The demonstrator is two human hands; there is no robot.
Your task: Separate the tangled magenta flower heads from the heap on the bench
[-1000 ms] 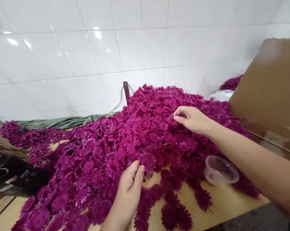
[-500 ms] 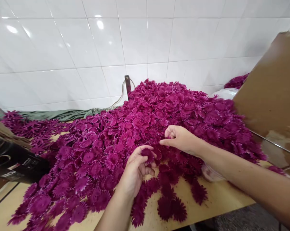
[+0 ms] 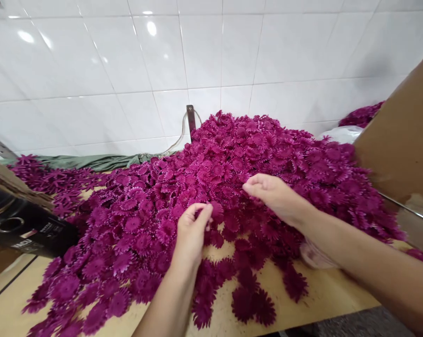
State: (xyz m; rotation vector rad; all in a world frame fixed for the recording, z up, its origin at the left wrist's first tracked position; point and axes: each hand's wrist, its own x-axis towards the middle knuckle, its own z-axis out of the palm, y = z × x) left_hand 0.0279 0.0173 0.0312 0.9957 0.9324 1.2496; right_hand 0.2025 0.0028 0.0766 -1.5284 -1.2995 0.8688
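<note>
Purple artificial flower heads with toothed petals lie in a big heap (image 3: pixel 239 154) against the tiled wall. In front of the heap, my left hand (image 3: pixel 193 229) pinches one flower head (image 3: pixel 217 210) between thumb and fingers. To its right, my right hand (image 3: pixel 276 194) hovers at the heap with thumb and fingertips pressed together. Whatever may be between those fingertips is too small or hidden to make out. Below my hands, several loose flower heads (image 3: pixel 246 299) rest on the yellowish tabletop (image 3: pixel 323 295).
At the left stands a black cardboard box (image 3: pixel 32 234) with printed lettering. Smaller star-shaped purple pieces (image 3: pixel 56 182) lie behind it by a green cloth (image 3: pixel 99 162). A brown carton (image 3: pixel 401 150) leans at the right. A clear round object (image 3: pixel 316 255) sits under my right forearm.
My left hand has turned, going from an open-palmed hold to a fingertip pinch on the flower head. My right hand has moved slightly up and right. The view has shifted a little.
</note>
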